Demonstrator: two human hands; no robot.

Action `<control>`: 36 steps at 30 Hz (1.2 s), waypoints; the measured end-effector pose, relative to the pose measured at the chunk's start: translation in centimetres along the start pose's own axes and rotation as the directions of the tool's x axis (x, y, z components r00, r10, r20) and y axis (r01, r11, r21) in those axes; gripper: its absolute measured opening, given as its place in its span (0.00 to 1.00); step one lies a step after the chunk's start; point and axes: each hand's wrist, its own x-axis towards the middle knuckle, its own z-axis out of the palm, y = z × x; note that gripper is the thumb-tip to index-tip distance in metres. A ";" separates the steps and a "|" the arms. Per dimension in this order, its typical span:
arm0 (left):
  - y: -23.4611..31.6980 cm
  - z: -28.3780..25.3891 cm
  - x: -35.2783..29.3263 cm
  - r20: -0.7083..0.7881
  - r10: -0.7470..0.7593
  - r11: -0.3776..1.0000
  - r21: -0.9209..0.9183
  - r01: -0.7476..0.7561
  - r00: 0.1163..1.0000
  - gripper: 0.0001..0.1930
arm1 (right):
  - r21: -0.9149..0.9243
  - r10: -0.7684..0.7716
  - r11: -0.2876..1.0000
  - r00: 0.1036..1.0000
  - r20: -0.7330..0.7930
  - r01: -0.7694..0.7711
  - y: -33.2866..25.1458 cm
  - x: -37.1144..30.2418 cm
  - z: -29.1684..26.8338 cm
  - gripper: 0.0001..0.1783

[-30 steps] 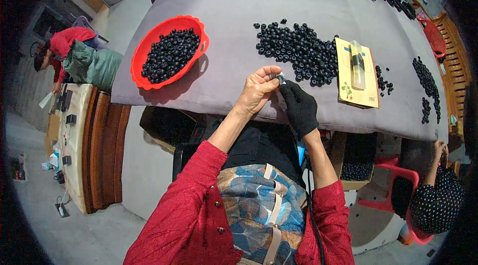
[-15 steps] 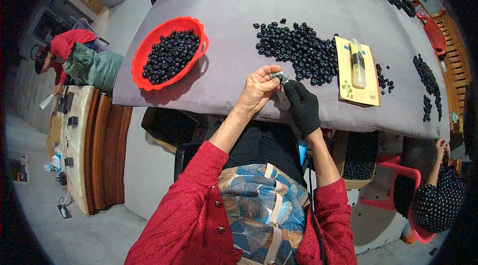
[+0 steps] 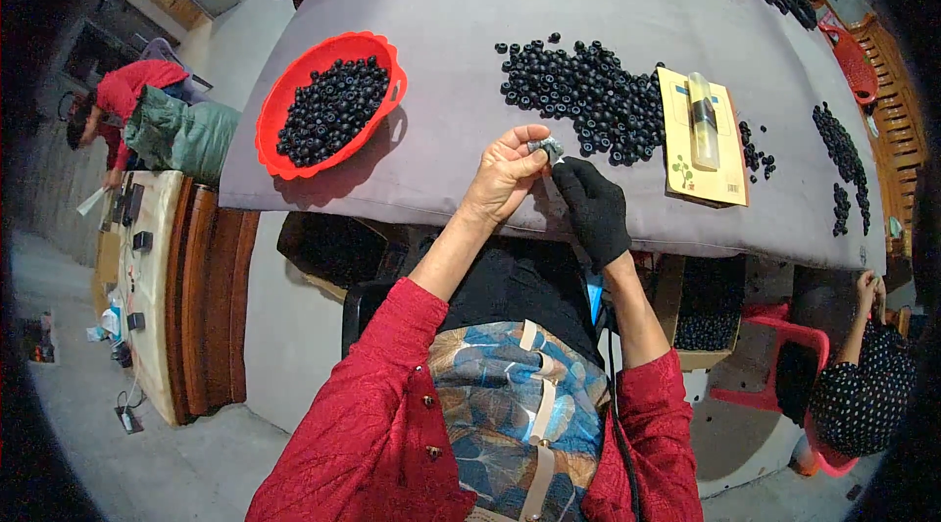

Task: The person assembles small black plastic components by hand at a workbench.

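Note:
Above the table's near edge, my bare left hand (image 3: pixel 505 174) pinches a small black part (image 3: pixel 551 155) between thumb and fingertips. A grey wrapping (image 3: pixel 539 144) shows at one of its fingertips. My right hand (image 3: pixel 593 208), in a black glove, is closed right beside it, fingertips almost touching the part. A small pale tip shows at the right fingertips; the rest of what they hold is hidden. Just beyond my hands lies a pile of small round black parts (image 3: pixel 588 96), some showing ring-like openings. More of them fill a red scalloped basket (image 3: pixel 392 56) to the left.
A yellow booklet (image 3: pixel 730 189) with a clear tube (image 3: pixel 703 125) on it lies right of the pile. Other black parts (image 3: pixel 841 159) lie at the far right. Boxes of parts (image 3: pixel 708 326) stand under the table. One person (image 3: pixel 157 86) bends at the left; another (image 3: pixel 863 390) sits at right.
The view has shifted very slightly. My hands stay together at the same spot, with only a small turn of the fingers around the part.

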 end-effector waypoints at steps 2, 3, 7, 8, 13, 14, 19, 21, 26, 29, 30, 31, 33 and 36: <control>0.1 0.1 -0.1 0.020 0.002 1.000 -0.009 -0.002 1.000 0.16 | 0.020 -0.026 0.999 0.999 -0.022 0.026 -0.4 -0.1 -0.1 0.16; 0.1 0.1 -0.1 0.020 0.002 1.000 -0.008 -0.002 1.000 0.16 | 0.060 0.008 0.998 1.000 0.010 -0.009 -1.0 -0.2 -0.3 0.15; 0.0 0.0 0.0 0.030 0.004 1.000 -0.007 -0.004 1.000 0.16 | 0.033 0.000 0.999 1.000 0.029 -0.001 -0.6 -0.1 -0.3 0.14; 0.0 -0.1 0.0 0.038 0.009 1.000 -0.012 -0.008 0.999 0.16 | 0.033 0.000 0.999 1.000 0.028 -0.001 -0.4 -0.1 -0.2 0.14; -0.1 -0.1 0.1 0.050 0.000 1.000 -0.012 0.000 0.999 0.16 | -0.122 -0.267 0.957 0.963 -0.027 0.262 0.9 0.2 0.0 0.17; -0.1 -0.1 0.1 0.029 0.002 1.000 -0.002 -0.002 1.000 0.16 | -0.121 -0.267 0.958 0.963 -0.027 0.262 0.7 0.2 0.0 0.17; 0.1 -0.3 0.1 0.048 0.007 0.999 -0.036 -0.006 0.999 0.15 | -0.040 -0.108 0.993 0.994 0.023 0.109 1.7 0.5 -0.2 0.14; 0.3 -0.4 0.0 0.040 0.019 0.999 -0.040 -0.017 0.999 0.15 | -0.068 -0.216 0.974 0.976 0.019 0.217 2.1 0.6 -0.3 0.14; 0.1 0.3 -0.2 0.002 0.010 1.000 0.012 -0.010 1.000 0.13 | -0.233 -0.416 0.881 0.909 0.029 0.411 1.6 0.4 -0.7 0.14; -0.1 0.3 -0.5 0.003 0.008 0.999 0.042 -0.009 1.000 0.11 | 0.078 0.024 0.997 0.999 0.024 -0.026 1.3 0.3 -0.3 0.12; -0.1 0.4 -0.7 -0.007 0.019 0.999 0.047 -0.019 1.000 0.10 | 0.082 0.010 0.997 0.999 0.033 -0.012 1.4 0.2 -0.3 0.12; 0.1 0.4 -0.9 -0.015 0.028 0.998 0.052 -0.027 0.999 0.10 | 0.046 -0.089 0.995 0.996 0.009 0.089 1.6 0.2 -0.3 0.12; 1.0 0.7 -1.7 -0.070 0.034 0.994 0.102 -0.027 0.997 0.09 | -0.031 -0.277 0.961 0.960 -0.034 0.276 1.6 0.1 -0.2 0.12; 4.2 1.0 -2.9 -0.189 0.111 0.946 0.320 -0.046 0.976 0.07 | 0.052 -0.089 0.995 0.996 0.023 0.088 0.8 0.2 -0.4 0.11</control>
